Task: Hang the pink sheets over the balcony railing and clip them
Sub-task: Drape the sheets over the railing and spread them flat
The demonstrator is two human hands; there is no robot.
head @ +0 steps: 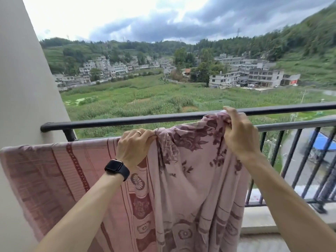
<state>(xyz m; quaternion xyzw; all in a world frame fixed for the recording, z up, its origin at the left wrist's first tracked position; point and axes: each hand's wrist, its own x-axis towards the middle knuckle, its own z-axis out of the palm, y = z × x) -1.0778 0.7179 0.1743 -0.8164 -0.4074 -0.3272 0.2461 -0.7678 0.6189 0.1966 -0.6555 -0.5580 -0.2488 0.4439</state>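
Observation:
A pink sheet with dark red stripes [54, 171] lies draped flat over the lower rail at the left. A second pink sheet with dark floral print [192, 160] hangs bunched in the middle, its top edge held up between both hands. My left hand [134, 144], with a ring and a black watch on the wrist, grips that sheet's top edge at the railing. My right hand [240, 135] holds a gathered fold of it higher up, against the upper black rail [127, 121]. No clips are visible.
The black balcony railing [294, 124] runs from a beige wall [27, 88] at the left to the right edge, with vertical bars [305, 160] below it on the right. A concrete ledge [258, 217] sits under the bars. Beyond lie fields and buildings far below.

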